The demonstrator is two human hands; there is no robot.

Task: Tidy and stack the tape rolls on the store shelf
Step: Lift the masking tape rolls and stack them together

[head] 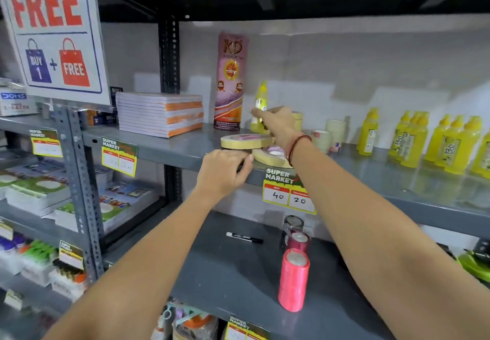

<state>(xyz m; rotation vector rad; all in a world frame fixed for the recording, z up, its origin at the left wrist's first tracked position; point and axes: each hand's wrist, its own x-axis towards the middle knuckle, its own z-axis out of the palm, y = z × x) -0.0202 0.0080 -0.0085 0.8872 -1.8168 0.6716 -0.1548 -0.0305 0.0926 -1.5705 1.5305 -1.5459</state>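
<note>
Reaching up to the grey shelf (169,151), both bare arms are out. The left hand (225,171) sits at the shelf's front lip, fingers curled inward and bunched together; something dark peeks out just under its fingertips, but whether it is pinched there I cannot tell. Just beyond that hand's knuckles lies a flat tape roll (245,141), cream-coloured, lying on its side. Just right of the left hand's fingertips, a second flat tape roll (273,156) rests tilted at the shelf edge, its far side tucked under the right wrist.

The right hand (278,121) is stretched further back, fingers extended toward a small yellow bottle (259,109); the fingertips are at the bottle, though motion blur hides whether they grip it. A red thread bracelet (298,145) circles that wrist. Left of the right hand stands a tall pink tape package (230,80), upright against the back wall. Right of the right wrist, smaller upright tape rolls (327,134) wait near the rear, and further right a row of yellow bottles (419,138).

Left of the left hand, a stack of notebooks (159,114). Below both forearms, on the lower shelf, a black marker (244,237) and a pink ribbon spool (293,281).
</note>
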